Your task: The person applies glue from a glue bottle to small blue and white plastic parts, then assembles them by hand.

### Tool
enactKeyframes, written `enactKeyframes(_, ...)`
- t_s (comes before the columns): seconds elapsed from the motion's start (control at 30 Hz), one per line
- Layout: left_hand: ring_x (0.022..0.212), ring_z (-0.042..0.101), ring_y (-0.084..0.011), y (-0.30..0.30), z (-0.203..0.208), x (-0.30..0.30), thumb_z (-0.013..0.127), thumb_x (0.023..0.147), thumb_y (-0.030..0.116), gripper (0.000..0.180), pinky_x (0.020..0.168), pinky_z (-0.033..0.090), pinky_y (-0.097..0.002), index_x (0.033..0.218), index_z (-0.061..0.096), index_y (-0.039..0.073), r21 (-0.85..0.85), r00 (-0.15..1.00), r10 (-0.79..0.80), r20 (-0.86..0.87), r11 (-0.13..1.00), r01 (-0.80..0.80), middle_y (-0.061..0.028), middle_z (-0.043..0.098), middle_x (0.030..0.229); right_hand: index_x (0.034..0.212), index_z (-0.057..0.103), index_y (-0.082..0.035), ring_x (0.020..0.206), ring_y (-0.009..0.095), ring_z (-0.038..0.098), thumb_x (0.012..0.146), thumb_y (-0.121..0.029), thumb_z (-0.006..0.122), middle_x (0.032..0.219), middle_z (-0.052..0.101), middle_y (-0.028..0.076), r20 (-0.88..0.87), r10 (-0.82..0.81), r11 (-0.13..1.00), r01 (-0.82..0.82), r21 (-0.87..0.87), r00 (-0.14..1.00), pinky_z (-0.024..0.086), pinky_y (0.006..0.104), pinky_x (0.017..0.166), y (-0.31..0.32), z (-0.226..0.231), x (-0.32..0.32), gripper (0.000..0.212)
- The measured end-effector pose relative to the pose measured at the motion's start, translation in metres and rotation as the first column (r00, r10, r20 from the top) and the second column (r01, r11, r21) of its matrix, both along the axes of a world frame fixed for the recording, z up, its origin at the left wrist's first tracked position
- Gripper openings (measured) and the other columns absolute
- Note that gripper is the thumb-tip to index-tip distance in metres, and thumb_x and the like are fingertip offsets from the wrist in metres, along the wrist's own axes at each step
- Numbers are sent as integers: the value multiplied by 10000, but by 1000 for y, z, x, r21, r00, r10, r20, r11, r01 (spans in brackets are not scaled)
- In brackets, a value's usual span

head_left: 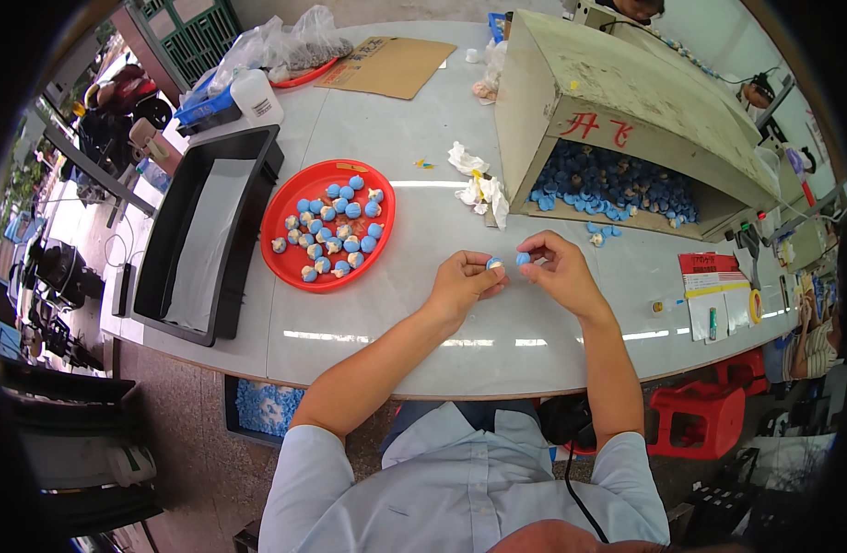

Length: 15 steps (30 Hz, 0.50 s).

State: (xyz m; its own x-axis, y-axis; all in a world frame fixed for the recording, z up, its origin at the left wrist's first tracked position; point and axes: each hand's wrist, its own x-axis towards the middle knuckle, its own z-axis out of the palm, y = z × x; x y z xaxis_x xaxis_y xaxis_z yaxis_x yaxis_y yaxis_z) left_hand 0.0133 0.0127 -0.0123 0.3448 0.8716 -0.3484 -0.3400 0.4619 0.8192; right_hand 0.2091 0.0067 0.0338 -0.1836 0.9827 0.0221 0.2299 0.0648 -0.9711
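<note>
My left hand (pixel 467 284) pinches a small round blue-and-cream piece (pixel 495 264) over the table. Just to its right, my right hand (pixel 560 272) holds a small blue cap-like piece (pixel 523 259) between thumb and fingertips. The two pieces are close together with a narrow gap between them. To the left lies a round red tray (pixel 274 260) with several blue-and-cream balls (pixel 352 210) spread over it. A pile of blue pieces (pixel 607 175) fills the opening of a large cream box (pixel 534 129) ahead on the right, and a few have spilled in front.
A black rectangular tray (pixel 147 276) with a pale sheet stands at the far left. Crumpled white tissue (pixel 483 189) lies before me. Cardboard (pixel 391 66) and a white bottle (pixel 256 97) are at the back. Papers (pixel 713 290) and tape (pixel 755 306) lie right; red stools (pixel 695 419) stand below.
</note>
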Motion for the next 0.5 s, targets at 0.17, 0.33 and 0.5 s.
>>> enactKeyframes(0.17,932,659,-192,-1,-3,4,703,891,124,346,829,558,-290,1114,478,-15,-7,1000,-13,13,1000,13,-123,633,1011,1057,649,-5,955,170,616,795,84,649,1056,609,84,-2,-8,986,8,167,1000,532,263,786,-14,-12,-15,277)
enactKeyframes(0.33,961,650,-186,-2,-6,4,690,904,144,320,853,553,-301,1096,482,-7,0,999,-6,47,1000,6,-131,623,1053,1090,657,-3,991,193,640,806,70,656,1075,638,99,43,16,965,-27,259,999,533,272,810,-12,-27,-16,293)
enactKeyframes(0.5,991,652,-216,0,2,2,604,963,173,226,880,546,-318,1085,497,16,-98,988,-27,154,994,43,-124,622,1082,1070,662,10,858,141,640,848,32,647,971,680,65,-86,-122,991,126,42,989,518,270,790,-7,-31,-12,223)
